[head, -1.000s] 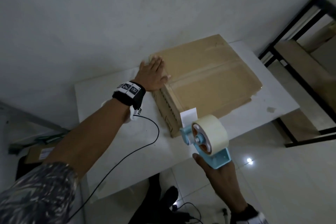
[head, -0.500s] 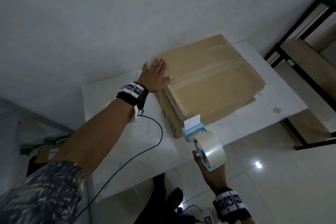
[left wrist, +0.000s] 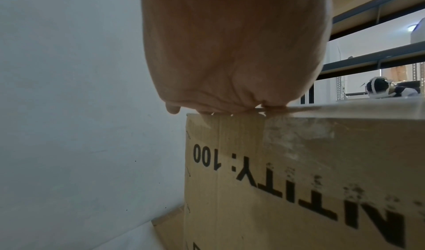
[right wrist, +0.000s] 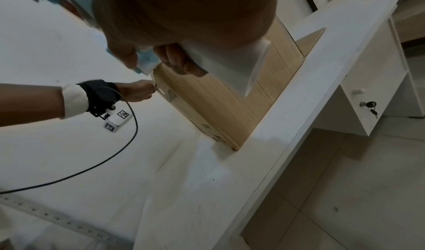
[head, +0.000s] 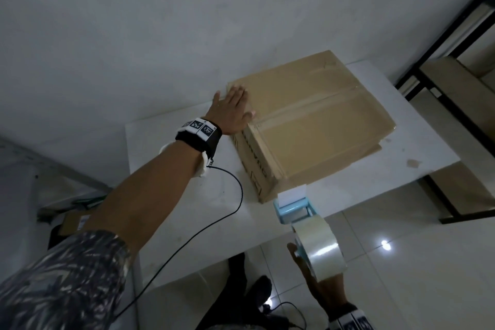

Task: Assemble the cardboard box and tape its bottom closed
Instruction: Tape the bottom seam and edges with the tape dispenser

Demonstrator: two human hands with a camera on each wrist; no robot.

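**Box braced flat-handed, tape gun at the near corner**

The cardboard box (head: 308, 126) sits on the white table (head: 171, 195), pushed toward the wall, folded-shut face up. A strip of clear tape already runs along the centre seam and down the side under the printed lettering, as the left wrist view shows.

Left hand (head: 231, 111): fingers straight and spread, palm pressed flat on the box's top at the far left edge. Holding nothing, only bracing.

Right hand (head: 318, 284): wrapped around the handle of the blue tape dispenser (head: 300, 211), which carries a fat roll of clear tape. Its head sits just beside the box's near bottom corner; a short white tab of tape stands up from it.

Handling, as I judge it:
- Box looks empty and light, so it will likely skid on the smooth tabletop when the dispenser drags. A flat palm on top seems the right counter.
- Corrugated walls are stiff along the edges but give in the middle of the flaps; best to press near an edge or corner, not mid-panel.
- Taped surface looks slick; bare cardboard offers better purchase.
- Dispenser is best held by the handle, clear of the cutter end.

A black cable (head: 214, 217) trails across the table from the left wrist, near the box; it could snag.
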